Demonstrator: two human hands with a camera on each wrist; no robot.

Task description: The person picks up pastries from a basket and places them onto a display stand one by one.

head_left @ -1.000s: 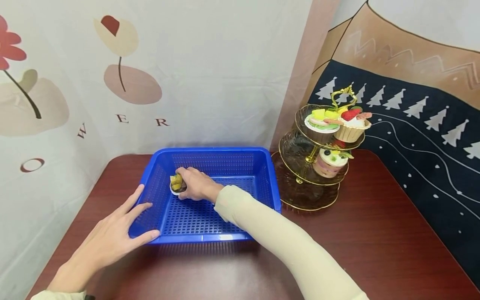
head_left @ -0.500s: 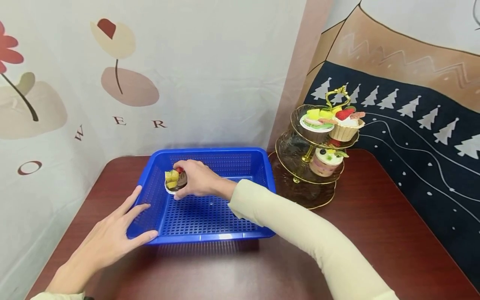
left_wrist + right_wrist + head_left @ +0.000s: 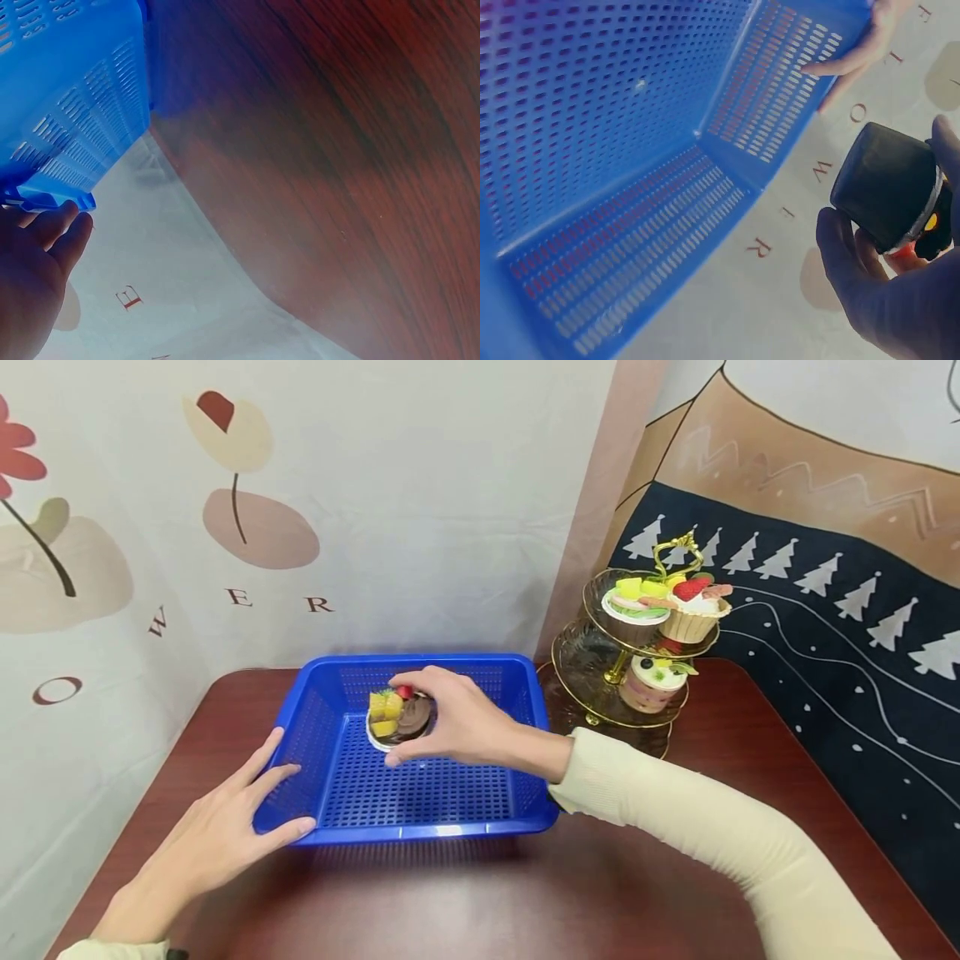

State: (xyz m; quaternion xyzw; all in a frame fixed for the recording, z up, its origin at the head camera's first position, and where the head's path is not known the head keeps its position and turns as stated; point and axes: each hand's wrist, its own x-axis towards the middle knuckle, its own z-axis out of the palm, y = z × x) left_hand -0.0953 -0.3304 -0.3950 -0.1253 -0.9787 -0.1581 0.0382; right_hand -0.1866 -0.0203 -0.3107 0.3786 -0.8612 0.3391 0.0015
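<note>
My right hand (image 3: pixel 461 718) grips a cupcake (image 3: pixel 385 714) topped with yellow fruit cubes, chocolate cream and a red piece. In the head view it overlaps the inside of the blue plastic basket (image 3: pixel 420 833). The right wrist view shows the dark cup (image 3: pixel 885 180) of this cupcake between thumb and fingers, raised off the basket floor. At the basket's left front corner, my left hand (image 3: pixel 213 839) touches the rim with spread, mostly straight fingers. Its fingertips (image 3: pixel 71 217) also show right at the rim in the left wrist view.
A tiered glass stand (image 3: pixel 581 668) with gold edges is at the basket's right. On its top tier are a cupcake with green fruit (image 3: pixel 633 610) and one with a strawberry (image 3: pixel 693 614); a layered dessert (image 3: pixel 652 685) sits lower. Cloth (image 3: pixel 420 527) hangs behind the table (image 3: pixel 750 827).
The right hand has lifted the cupcake from the basket's left side and carried it rightward and up. The left hand stays at the rim.
</note>
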